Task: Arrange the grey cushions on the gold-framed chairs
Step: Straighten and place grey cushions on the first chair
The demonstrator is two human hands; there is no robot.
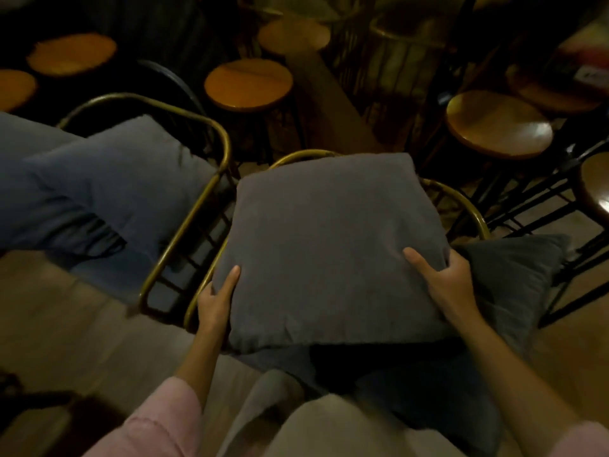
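Observation:
A square grey cushion [326,239] is held over the middle gold-framed chair [468,209], tilted toward the chair's back. My left hand [217,296] grips its lower left edge, thumb on top. At the lower right edge, my right hand [445,278] holds it the same way. Under it lie darker grey cushions [514,278] on the same seat, one sticking out to the right. The gold-framed chair [184,222] to the left holds blue-grey cushions [125,179].
Several round wooden stools [248,84] [497,123] on dark metal legs stand close behind and to the right of the chairs. A pale wooden floor [66,318] lies to the lower left. My light trousers fill the bottom.

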